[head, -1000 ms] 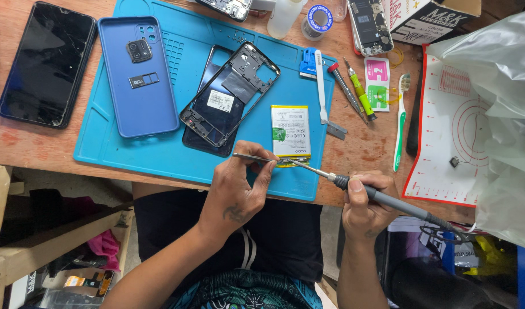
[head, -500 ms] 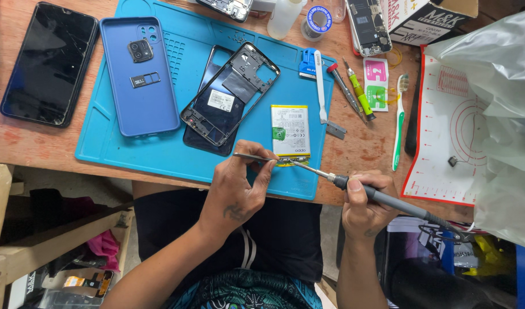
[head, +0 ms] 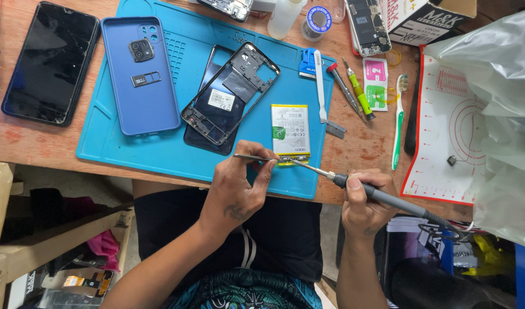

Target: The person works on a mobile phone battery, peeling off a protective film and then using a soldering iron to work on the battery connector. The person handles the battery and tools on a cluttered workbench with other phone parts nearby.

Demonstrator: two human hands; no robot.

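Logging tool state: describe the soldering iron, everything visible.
The soldering iron is a slim pen type with a dark grey handle and a thin silver metal shaft. It lies tilted, tip up-left, meeting the tweezers at the battery's lower edge. The right hand grips its handle; its cord trails off right.

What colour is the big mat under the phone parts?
The mat is bright turquoise blue, seen from the head camera.

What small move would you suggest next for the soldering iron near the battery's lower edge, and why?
Probably ease the soldering iron tip a touch closer. The right hand points it at the battery edge, where the left hand holds tweezers, and contact is unclear.
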